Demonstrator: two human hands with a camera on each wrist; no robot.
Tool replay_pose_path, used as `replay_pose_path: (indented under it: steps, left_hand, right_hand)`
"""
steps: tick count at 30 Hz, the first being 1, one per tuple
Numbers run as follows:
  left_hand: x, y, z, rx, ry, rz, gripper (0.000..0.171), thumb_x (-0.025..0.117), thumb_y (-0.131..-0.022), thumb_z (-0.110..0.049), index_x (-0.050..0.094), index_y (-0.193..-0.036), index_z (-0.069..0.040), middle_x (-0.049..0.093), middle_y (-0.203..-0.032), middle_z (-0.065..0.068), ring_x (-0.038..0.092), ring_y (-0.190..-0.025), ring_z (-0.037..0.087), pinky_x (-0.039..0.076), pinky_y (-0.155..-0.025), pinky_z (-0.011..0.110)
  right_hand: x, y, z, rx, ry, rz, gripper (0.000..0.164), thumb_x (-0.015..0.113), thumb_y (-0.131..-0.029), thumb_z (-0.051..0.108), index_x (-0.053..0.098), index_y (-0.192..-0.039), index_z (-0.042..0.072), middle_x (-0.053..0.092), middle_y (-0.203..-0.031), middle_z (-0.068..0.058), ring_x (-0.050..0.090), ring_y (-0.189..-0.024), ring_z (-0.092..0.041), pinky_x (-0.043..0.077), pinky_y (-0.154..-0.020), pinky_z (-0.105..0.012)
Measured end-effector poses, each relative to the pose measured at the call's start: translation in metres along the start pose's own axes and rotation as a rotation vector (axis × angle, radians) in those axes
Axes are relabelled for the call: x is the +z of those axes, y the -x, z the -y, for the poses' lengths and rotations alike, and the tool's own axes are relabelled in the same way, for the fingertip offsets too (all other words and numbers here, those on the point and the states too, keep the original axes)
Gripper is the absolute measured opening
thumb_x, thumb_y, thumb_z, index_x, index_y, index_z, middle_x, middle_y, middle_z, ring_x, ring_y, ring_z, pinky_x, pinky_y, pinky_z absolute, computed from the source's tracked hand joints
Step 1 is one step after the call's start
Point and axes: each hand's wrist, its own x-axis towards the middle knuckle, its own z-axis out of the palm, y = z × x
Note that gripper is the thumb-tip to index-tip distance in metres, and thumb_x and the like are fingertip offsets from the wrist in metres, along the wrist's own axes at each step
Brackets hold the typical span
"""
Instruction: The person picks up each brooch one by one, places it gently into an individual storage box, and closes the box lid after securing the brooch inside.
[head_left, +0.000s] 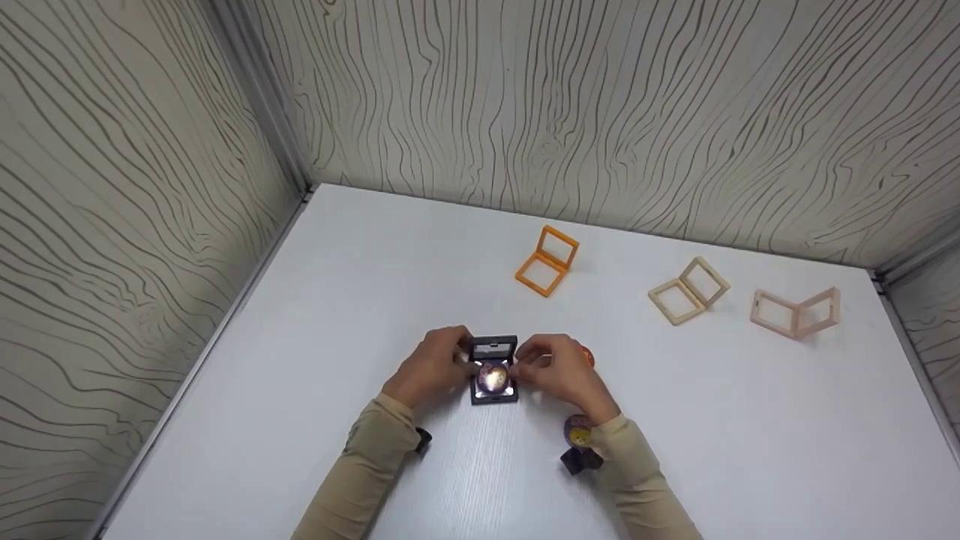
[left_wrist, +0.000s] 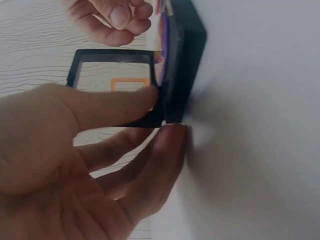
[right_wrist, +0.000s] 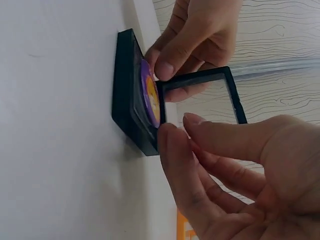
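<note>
An opened black display case (head_left: 495, 400) lies on the white table between both hands, its clear-windowed lid raised at the back. A round purple badge (right_wrist: 150, 92) with a yellow middle lies in its base. My left hand (head_left: 435, 367) grips the case's left side near the hinge; in the left wrist view its thumb presses the lid frame while other fingers reach the base's edge. At the opposite side is my right hand (head_left: 555, 367), fingers loosely bent and fingertips right at the case's hinge corner. A gap shows between its thumb and index finger in the right wrist view.
Farther back stand opened frames: an orange one (head_left: 541, 286), a beige one (head_left: 676, 319) and a pale pink one (head_left: 795, 322). A red-orange round piece (head_left: 589, 356) peeks out behind my right hand. Another purple badge (head_left: 577, 431) shows by the right wrist. Patterned walls (head_left: 525, 112) border the table.
</note>
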Motion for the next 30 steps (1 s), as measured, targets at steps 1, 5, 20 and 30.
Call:
replay_pose_path:
  steps: [1, 5, 20, 30]
  left_hand:
    - [-0.001, 0.003, 0.000, -0.012, 0.002, 0.020, 0.030, 0.077, -0.088, -0.017, 0.062, -0.112, -0.007, 0.064, -0.104, 0.008, 0.058, -0.090, 0.018, 0.050, -0.076, 0.036]
    - [0.000, 0.010, 0.000, -0.038, -0.040, 0.086, 0.055, 0.087, -0.078, -0.033, 0.056, -0.117, -0.009, 0.057, -0.106, 0.009, 0.052, -0.091, 0.019, 0.046, -0.074, 0.035]
    - [0.005, 0.000, -0.004, 0.026, -0.138, 0.083, 0.074, 0.096, -0.059, -0.016, 0.054, -0.120, -0.010, 0.052, -0.103, 0.002, 0.051, -0.092, 0.016, 0.048, -0.081, 0.034]
    - [0.000, 0.002, -0.001, 0.094, -0.109, 0.087, 0.069, 0.095, -0.060, -0.011, 0.054, -0.115, -0.013, 0.055, -0.103, 0.007, 0.048, -0.089, 0.014, 0.046, -0.078, 0.031]
  right_hand:
    - [0.000, 0.001, 0.001, -0.004, 0.005, -0.012, 0.016, 0.080, -0.084, 0.017, 0.073, -0.096, 0.010, 0.071, -0.088, 0.001, 0.069, -0.082, -0.014, 0.054, -0.072, -0.033]
    - [0.001, 0.004, 0.002, -0.028, 0.003, -0.034, 0.031, 0.081, -0.085, 0.026, 0.068, -0.110, 0.013, 0.069, -0.106, -0.003, 0.069, -0.097, -0.022, 0.056, -0.082, -0.040]
    - [0.007, -0.007, 0.001, -0.153, -0.009, -0.094, 0.030, 0.050, -0.106, 0.029, 0.069, -0.126, 0.017, 0.070, -0.121, -0.002, 0.066, -0.108, -0.021, 0.052, -0.093, -0.044]
    - [0.000, -0.006, 0.005, -0.166, 0.025, -0.032, 0.021, 0.055, -0.104, 0.027, 0.073, -0.112, 0.019, 0.072, -0.103, 0.001, 0.063, -0.094, -0.016, 0.052, -0.086, -0.037]
